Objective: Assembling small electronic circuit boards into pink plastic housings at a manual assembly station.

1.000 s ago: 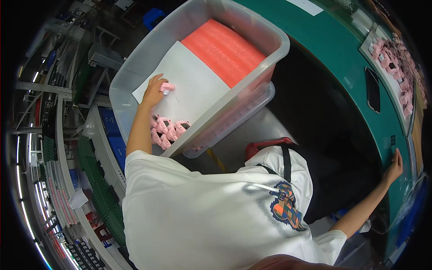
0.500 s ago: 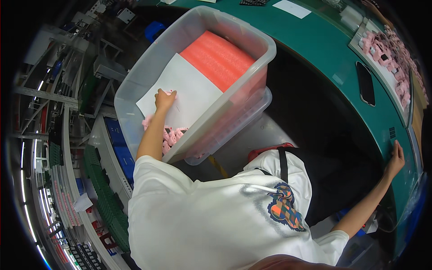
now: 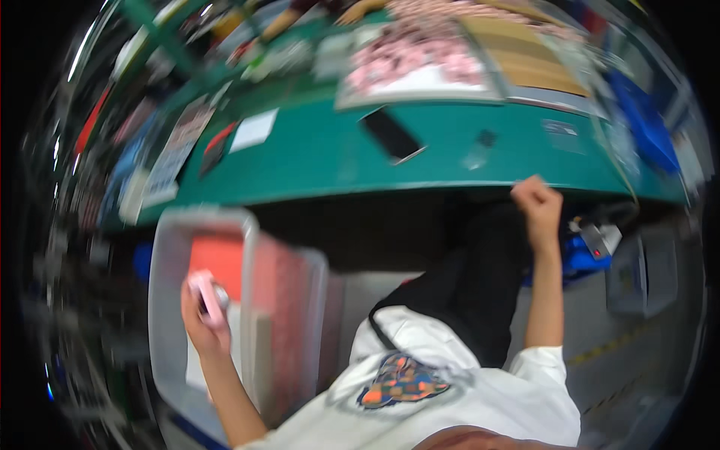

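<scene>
My left hand [image 3: 201, 330] is closed round a pink plastic piece [image 3: 212, 301] with a pale round part on its side. It is over the translucent plastic bin [image 3: 166, 330] at my left. Inside that bin are a red-orange foam block [image 3: 217, 259] and a white sheet [image 3: 235, 337], partly hidden by my hand and forearm. By the front edge of the green table [image 3: 315, 161], my right hand [image 3: 538, 201] is curled into a loose fist. Nothing shows in its fingers, though the picture is smeared by motion.
A dark phone [image 3: 391, 135] lies on the table before a tray [image 3: 420, 96] of pink pieces. Cardboard [image 3: 525, 56] adjoins it. White paper [image 3: 255, 129] lies farther left. Another person's hands [image 3: 281, 24] show at the far side. A grey bin [image 3: 641, 274] stands on the right.
The view has swung right toward the table. My left hand has come up off the white sheet, with the pink piece now plainly visible in it. My right hand's fingers have curled in.
</scene>
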The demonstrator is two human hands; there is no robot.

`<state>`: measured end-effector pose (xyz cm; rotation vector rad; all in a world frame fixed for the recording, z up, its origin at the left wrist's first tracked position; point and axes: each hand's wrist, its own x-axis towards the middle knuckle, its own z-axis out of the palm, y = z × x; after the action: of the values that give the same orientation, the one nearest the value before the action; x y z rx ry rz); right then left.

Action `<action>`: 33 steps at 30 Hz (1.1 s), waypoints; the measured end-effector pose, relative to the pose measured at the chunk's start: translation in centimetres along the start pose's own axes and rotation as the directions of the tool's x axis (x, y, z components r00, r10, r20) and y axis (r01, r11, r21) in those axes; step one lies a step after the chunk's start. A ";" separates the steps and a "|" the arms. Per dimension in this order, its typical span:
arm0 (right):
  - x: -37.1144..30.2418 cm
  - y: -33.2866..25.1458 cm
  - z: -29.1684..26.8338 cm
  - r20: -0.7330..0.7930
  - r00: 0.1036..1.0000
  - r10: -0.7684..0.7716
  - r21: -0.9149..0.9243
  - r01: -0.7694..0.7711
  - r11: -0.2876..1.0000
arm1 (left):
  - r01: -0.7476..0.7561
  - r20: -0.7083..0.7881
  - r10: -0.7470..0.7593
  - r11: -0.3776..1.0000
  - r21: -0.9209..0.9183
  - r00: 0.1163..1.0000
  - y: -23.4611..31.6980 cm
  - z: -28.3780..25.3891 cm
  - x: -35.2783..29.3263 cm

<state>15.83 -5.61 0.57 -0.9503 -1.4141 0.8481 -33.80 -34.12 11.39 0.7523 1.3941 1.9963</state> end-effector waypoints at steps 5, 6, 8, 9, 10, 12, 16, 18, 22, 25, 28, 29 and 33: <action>-9.3 -0.1 -3.8 -0.234 0.969 0.084 0.073 -0.068 0.995 | 0.286 0.453 -0.334 0.942 0.174 0.826 -9.4 18.3 -1.2; -11.2 0.4 -4.9 -0.310 0.945 0.101 0.054 -0.088 0.995 | 0.372 0.614 -0.393 0.913 0.170 0.684 -12.5 22.1 -1.3; -16.5 1.8 -6.6 -0.447 0.884 0.138 0.048 -0.131 0.990 | 0.334 0.791 -0.482 0.867 0.370 0.376 -17.7 28.8 -3.2; -20.5 1.8 -7.5 -0.518 0.825 0.225 0.112 -0.195 0.974 | 0.297 0.815 -0.531 0.836 0.461 0.231 -19.7 31.8 -6.1; -23.8 1.6 -8.2 -0.584 0.751 0.309 0.180 -0.251 0.951 | 0.429 0.794 -0.602 0.741 0.516 0.087 -21.5 34.7 -8.1; -27.5 1.7 -8.9 -0.664 0.667 0.338 0.122 -0.349 0.929 | 0.502 0.788 -0.616 0.676 0.539 -0.017 -25.4 41.4 -9.6; -34.6 1.7 -9.8 -0.779 0.464 0.422 0.231 -0.414 0.881 | 0.424 0.710 -0.697 0.616 0.664 -0.098 -35.0 50.8 -12.4; -36.5 1.6 -8.6 -0.815 0.366 0.450 0.299 -0.400 0.867 | 0.247 0.697 -0.717 0.675 0.695 -0.006 -38.0 53.0 -13.5; -37.5 2.0 -7.7 -0.825 0.285 0.488 0.367 -0.386 0.847 | 0.242 0.659 -0.751 0.635 0.734 -0.028 -42.3 56.7 -13.1; -35.6 2.4 -6.7 -0.777 0.301 0.553 0.429 -0.389 0.815 | 0.336 0.623 -0.779 0.607 0.721 0.070 -46.6 58.0 -10.3; -35.5 2.0 -6.7 -0.777 0.298 0.555 0.423 -0.406 0.810 | 0.365 0.601 -0.792 0.594 0.717 0.108 -47.4 58.5 -10.6; -35.5 1.9 -6.8 -0.776 0.302 0.553 0.418 -0.410 0.811 | 0.378 0.592 -0.795 0.593 0.711 0.133 -47.6 58.7 -10.8; -36.1 1.8 -7.3 -0.785 0.292 0.547 0.406 -0.423 0.810 | 0.459 0.596 -0.794 0.576 0.676 0.118 -48.3 60.0 -11.4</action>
<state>23.03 -38.09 -15.33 -1.4757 -0.0960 0.6589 24.45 8.24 -18.15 0.8923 1.0452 0.4174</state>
